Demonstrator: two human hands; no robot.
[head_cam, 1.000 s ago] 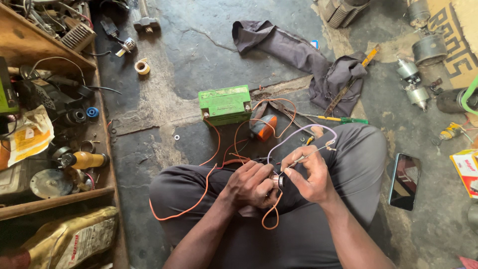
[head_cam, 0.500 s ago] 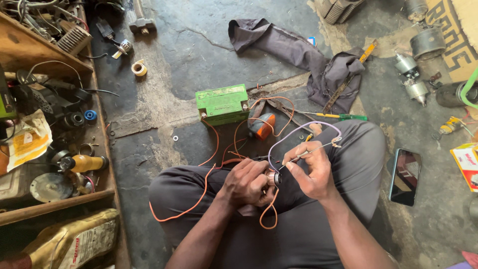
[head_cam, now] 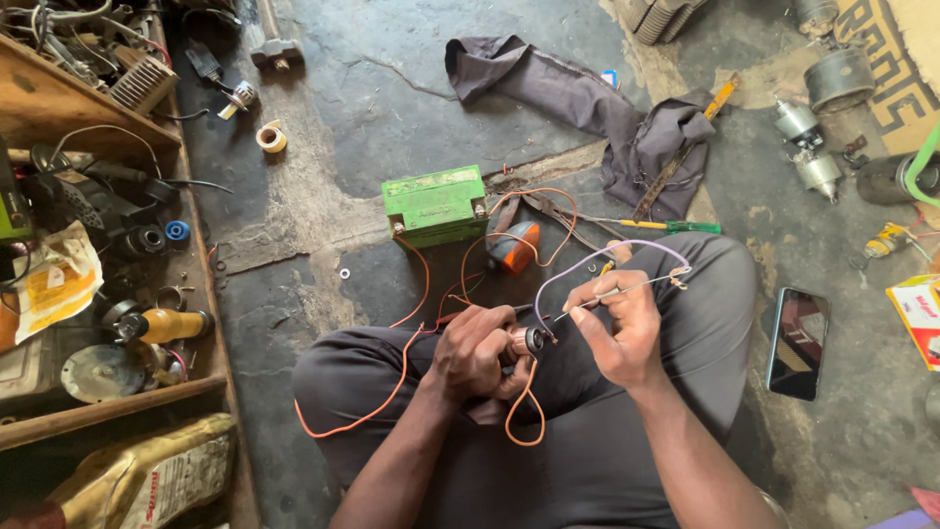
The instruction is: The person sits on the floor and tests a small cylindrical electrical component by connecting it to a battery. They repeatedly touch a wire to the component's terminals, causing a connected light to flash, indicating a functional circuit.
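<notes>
Here, in the head view, the person sits cross-legged on the floor (head_cam: 323,118) with the work held over the lap. The left hand (head_cam: 477,351) is clamped around a small round metal part (head_cam: 530,341), whose face peeps out just past the fingers, so it lies inside that grip. The right hand (head_cam: 619,328) pinches a thin pale wire (head_cam: 597,263) between thumb and fingertips, its end brought right up to the part; whether it touches yet is too fine to tell. Orange wires (head_cam: 411,343) already run from the lap to the green battery (head_cam: 436,204) ahead, beside an orange lamp (head_cam: 514,245), so I judge the hookup partly made and this joint unfinished. A green-handled screwdriver (head_cam: 676,226) lies near the knee, a phone (head_cam: 796,343) well apart.
</notes>
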